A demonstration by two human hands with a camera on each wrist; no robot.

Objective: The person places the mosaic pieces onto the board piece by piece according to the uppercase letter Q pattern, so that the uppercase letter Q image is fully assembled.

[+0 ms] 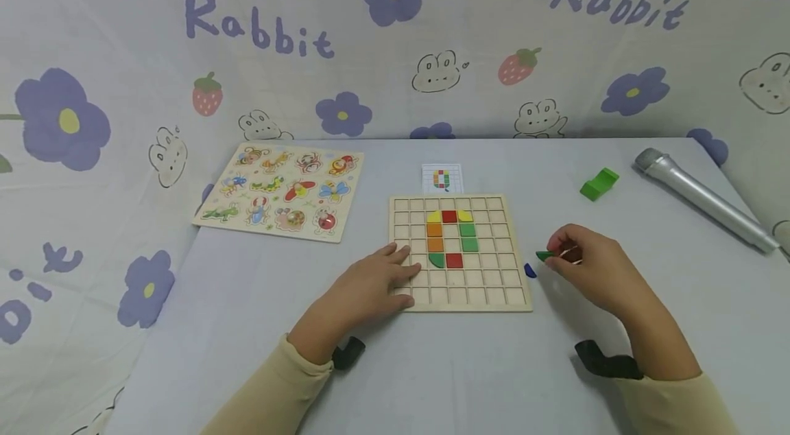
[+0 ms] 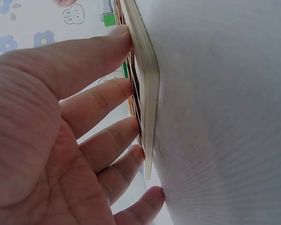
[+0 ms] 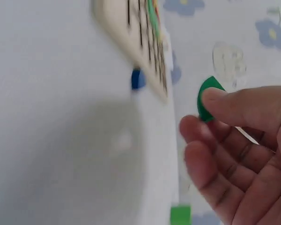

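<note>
A square wooden grid board lies in the middle of the table. Red, orange, yellow and green pieces form a ring in its cells, with a green quarter-round piece at the ring's lower left. My left hand rests on the board's left edge, fingers spread; in the left wrist view the thumb touches its rim. Right of the board, my right hand pinches another green quarter-round piece between thumb and finger, above the table. A small blue piece lies beside the board's right edge.
Behind the board is a small pattern card showing a coloured ring. An insect puzzle board lies at the back left. At the back right are a green block and a silver microphone.
</note>
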